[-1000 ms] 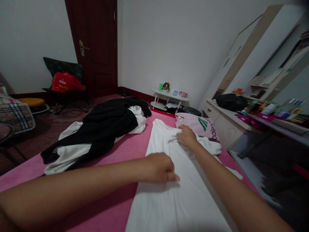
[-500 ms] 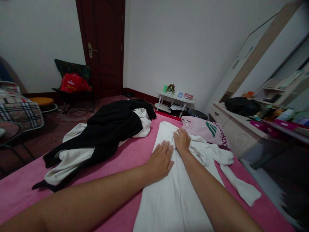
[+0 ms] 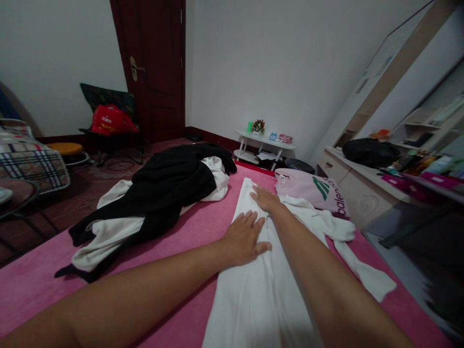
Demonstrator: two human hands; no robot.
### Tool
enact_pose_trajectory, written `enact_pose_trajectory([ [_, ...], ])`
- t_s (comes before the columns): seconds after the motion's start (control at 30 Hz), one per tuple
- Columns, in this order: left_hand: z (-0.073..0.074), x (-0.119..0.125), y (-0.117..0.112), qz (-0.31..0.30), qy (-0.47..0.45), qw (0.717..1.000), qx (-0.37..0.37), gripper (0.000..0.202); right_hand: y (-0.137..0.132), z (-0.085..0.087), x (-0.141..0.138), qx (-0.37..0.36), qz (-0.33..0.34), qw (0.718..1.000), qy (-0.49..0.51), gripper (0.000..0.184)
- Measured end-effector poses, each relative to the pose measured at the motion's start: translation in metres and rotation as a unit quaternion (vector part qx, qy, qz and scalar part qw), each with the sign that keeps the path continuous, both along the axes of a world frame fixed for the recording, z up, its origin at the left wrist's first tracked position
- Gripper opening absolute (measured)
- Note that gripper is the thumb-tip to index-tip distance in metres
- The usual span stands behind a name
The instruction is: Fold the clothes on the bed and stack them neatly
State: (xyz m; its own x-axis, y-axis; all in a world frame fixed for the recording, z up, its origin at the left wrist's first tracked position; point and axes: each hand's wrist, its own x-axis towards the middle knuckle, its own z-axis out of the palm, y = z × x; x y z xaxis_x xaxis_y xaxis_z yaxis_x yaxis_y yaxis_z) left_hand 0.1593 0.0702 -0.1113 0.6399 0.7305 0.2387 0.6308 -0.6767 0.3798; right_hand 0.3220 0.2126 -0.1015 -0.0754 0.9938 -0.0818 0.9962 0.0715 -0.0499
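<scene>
A white long-sleeved garment (image 3: 253, 304) lies lengthwise on the pink bed cover (image 3: 174, 295), one sleeve stretched out to the right. My left hand (image 3: 244, 239) rests flat on its left half, fingers spread and thumb out. Farther up, near the garment's far end, my right hand (image 3: 266, 199) presses on the cloth with its fingers extended. Part of the garment is hidden under my right forearm. To the left is a loose heap of black and white clothing (image 3: 170, 179). Beyond my right hand sits a folded pink shirt (image 3: 302, 186) with a green print and dark lettering.
A low white table (image 3: 266, 139) with small items stands by the far wall. On the right is a dresser (image 3: 357, 186) bearing a black bag (image 3: 369, 152). At the left, a chair holds a red bag (image 3: 110, 120), near an orange-topped stool (image 3: 65, 148).
My right hand has gone from gripping the cloth with bent fingers to lying on it with fingers extended, slightly farther left. My left thumb has spread outward. The view has shifted slightly.
</scene>
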Motion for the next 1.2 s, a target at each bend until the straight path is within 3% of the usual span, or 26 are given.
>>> enact_pose_trajectory([
  [0.2,-0.001,-0.003,0.009,0.044,-0.101,0.994,0.001,0.044,0.006,0.004,0.004,-0.001,-0.047,0.999,-0.004,0.063],
  [0.4,-0.005,-0.002,0.012,0.041,-0.024,0.998,0.034,0.044,-0.032,0.027,0.032,0.03,-0.085,0.996,-0.027,0.044],
  [0.5,-0.005,-0.002,0.009,0.039,0.003,0.998,0.051,0.046,-0.061,0.038,0.061,0.131,-0.099,0.986,-0.03,0.035],
  [0.6,-0.006,-0.001,0.008,0.038,0.001,0.997,0.064,0.045,-0.088,0.04,0.096,0.249,-0.15,0.957,0.009,0.031],
  [0.7,-0.007,0.0,0.01,0.049,-0.037,0.997,0.056,0.039,-0.113,0.036,0.114,0.294,-0.175,0.938,0.047,0.028],
  [0.8,-0.007,0.001,0.012,0.058,-0.067,0.995,0.039,0.036,-0.139,0.032,0.1,0.324,-0.089,0.939,0.078,0.027],
  [0.9,-0.006,0.001,0.012,0.052,-0.064,0.996,0.037,0.036,-0.164,0.027,0.062,0.277,0.029,0.956,0.092,0.021],
  [0.97,-0.005,0.001,0.011,0.053,-0.055,0.996,0.042,0.038,-0.173,0.025,0.037,0.239,0.06,0.966,0.078,0.018],
  [1.07,-0.005,0.0,0.009,0.056,-0.038,0.996,0.053,0.04,-0.17,0.022,0.011,0.194,-0.009,0.979,0.066,0.022],
  [1.2,-0.004,0.0,0.008,0.051,-0.02,0.997,0.062,0.039,-0.152,0.017,0.001,0.149,-0.098,0.981,0.078,0.022],
])
